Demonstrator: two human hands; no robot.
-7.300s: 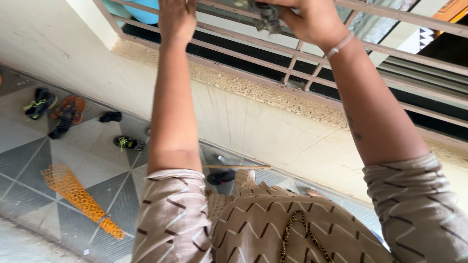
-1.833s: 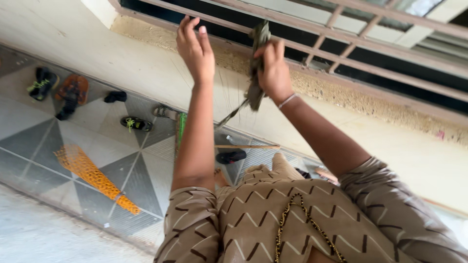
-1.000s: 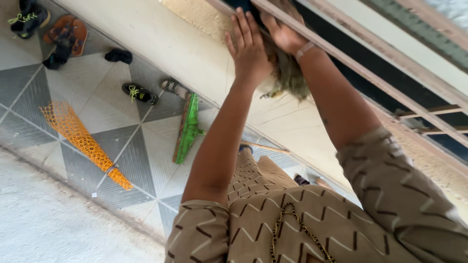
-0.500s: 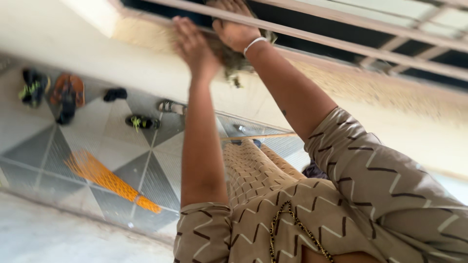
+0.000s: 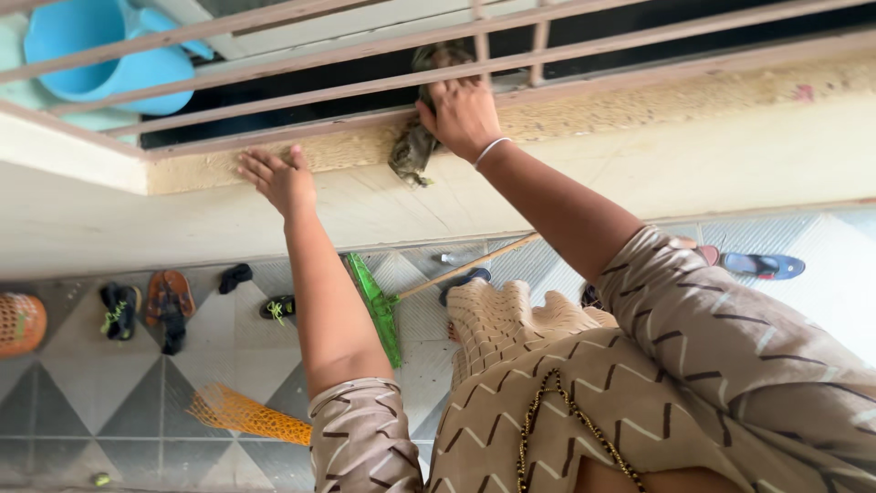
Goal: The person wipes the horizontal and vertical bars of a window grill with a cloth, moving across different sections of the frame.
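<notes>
Right hand (image 5: 464,114) presses a rag (image 5: 412,146) (grey-green) against the window grille (image 5: 274,91).

Both arms reach up and away from the body, bare below short patterned sleeves. The left hand (image 5: 278,176) lies flat, fingers spread and pointing left. The right hand (image 5: 464,114), farther right, is curled closed, a thin bangle on its wrist.

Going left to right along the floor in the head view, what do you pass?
Orange basket → black shoes with green laces → brown sandals → green broom head → blue slipper.
</notes>
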